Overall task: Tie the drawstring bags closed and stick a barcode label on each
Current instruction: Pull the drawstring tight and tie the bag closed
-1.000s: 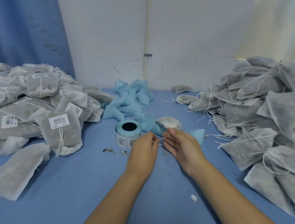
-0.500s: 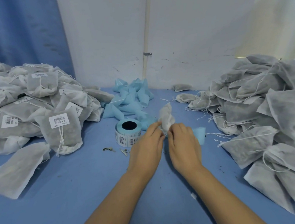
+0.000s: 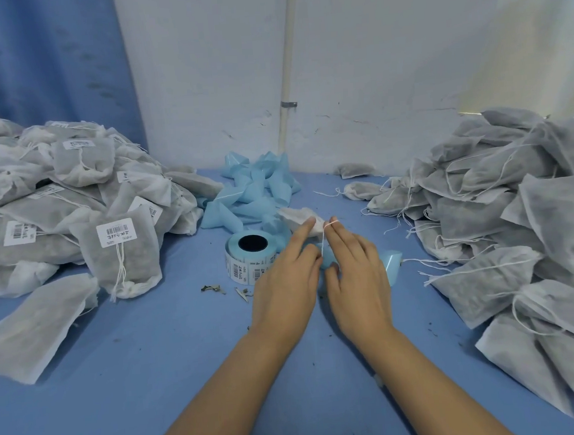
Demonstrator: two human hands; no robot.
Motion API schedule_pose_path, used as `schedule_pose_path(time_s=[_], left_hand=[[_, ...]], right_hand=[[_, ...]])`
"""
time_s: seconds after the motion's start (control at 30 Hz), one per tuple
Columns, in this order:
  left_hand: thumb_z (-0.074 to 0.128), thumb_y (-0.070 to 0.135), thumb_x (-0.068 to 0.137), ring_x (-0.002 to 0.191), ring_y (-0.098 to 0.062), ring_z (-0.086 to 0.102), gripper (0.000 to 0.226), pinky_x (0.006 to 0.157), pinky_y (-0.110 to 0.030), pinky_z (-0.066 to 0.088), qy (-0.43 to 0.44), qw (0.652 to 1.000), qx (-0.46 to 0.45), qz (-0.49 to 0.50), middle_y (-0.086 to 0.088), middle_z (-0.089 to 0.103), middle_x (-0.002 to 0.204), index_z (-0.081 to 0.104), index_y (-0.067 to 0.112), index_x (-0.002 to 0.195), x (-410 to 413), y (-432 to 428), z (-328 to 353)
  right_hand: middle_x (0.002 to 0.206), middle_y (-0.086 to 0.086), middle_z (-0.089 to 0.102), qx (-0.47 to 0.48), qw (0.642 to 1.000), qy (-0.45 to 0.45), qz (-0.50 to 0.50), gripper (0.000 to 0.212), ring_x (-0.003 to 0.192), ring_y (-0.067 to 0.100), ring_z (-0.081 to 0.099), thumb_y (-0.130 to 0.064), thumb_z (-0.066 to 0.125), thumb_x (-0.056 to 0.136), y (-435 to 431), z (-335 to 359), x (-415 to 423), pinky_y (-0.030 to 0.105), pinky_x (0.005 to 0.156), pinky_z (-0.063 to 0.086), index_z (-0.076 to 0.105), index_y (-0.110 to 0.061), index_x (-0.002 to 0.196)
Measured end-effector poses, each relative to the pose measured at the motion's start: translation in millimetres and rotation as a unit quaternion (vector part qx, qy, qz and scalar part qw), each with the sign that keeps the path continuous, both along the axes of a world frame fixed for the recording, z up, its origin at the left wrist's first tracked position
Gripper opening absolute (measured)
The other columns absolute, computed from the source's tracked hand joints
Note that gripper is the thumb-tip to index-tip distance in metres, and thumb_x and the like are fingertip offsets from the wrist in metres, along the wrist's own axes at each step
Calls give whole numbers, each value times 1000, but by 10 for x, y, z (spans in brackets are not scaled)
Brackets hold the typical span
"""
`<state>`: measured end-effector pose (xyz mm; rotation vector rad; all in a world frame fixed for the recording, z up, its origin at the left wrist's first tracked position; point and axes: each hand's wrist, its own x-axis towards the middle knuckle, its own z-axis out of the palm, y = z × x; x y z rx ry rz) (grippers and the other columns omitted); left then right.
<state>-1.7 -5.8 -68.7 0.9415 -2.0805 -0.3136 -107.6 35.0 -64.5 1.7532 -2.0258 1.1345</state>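
A blue table (image 3: 160, 371) carries two heaps. The pile of labelled bags (image 3: 54, 201) lies on the left and the pile of unlabelled bags (image 3: 505, 220), loose strings trailing, on the right. Between them at the back sits a heap of blue backing paper (image 3: 252, 192), with the label roll (image 3: 247, 256) in front of it.

Just right of the roll, the left hand (image 3: 284, 289) and right hand (image 3: 355, 277) lie side by side, backs up. The right hand's fingers are straight, with the white string (image 3: 324, 233) looped over the index fingertip and running down into the gap between the hands. The left index finger is stretched out, its tip touching the small white bag (image 3: 295, 215). The other left fingers bend under, and whether they pinch the string cannot be told. The bag lies on the table just beyond both sets of fingertips.
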Motion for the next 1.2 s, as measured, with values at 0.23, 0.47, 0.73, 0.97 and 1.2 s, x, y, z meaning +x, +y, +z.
schedule_pose_path(time_s=[0.23, 0.47, 0.73, 0.97, 1.2], left_hand=[[44, 21, 99, 100, -12, 57, 19, 75, -36, 48, 22, 998, 36, -42, 16, 49, 134, 59, 12, 106, 8, -28, -35], [42, 31, 100, 89, -13, 57, 18, 77, -38, 47, 13, 994, 71, -77, 9, 62, 106, 54, 22, 109, -11, -3, -71], [35, 35, 101, 62, -18, 57, 12, 69, -44, 49, 132, 981, 131, -56, 10, 62, 79, 39, 36, 90, 19, -19, -39], [33, 40, 97, 60, -15, 59, 10, 64, -39, 48, 136, 983, 122, 3, 11, 60, 75, 37, 39, 88, 28, -31, -58], [45, 16, 100, 49, -3, 55, 13, 52, -17, 44, 265, 937, 206, -93, 0, 66, 83, 51, 23, 91, -52, 64, 8]], right_hand=[[129, -6, 60, -77, 985, -148, 52, 33, 115, 5, 50, -6, 50, 97, -33, -39, -31, 9, 99, 30, 62, -15, 126], [95, -15, 71, -136, 910, -390, 26, 20, 88, 9, 63, -10, 65, 88, -41, -20, -111, 20, 80, 47, 74, -26, 97], [82, -15, 74, -108, 867, -472, 117, 13, 82, -3, 68, -7, 74, 80, -63, 13, -100, 7, 72, 47, 76, -19, 82], [83, -22, 71, -47, 937, -326, 112, 16, 95, 1, 53, -21, 74, 80, -30, -7, -59, 12, 77, 41, 74, -37, 79], [79, -17, 63, -57, 973, -214, 69, 11, 89, 3, 47, -15, 72, 81, -36, -21, 10, 10, 73, 36, 68, -24, 75]])
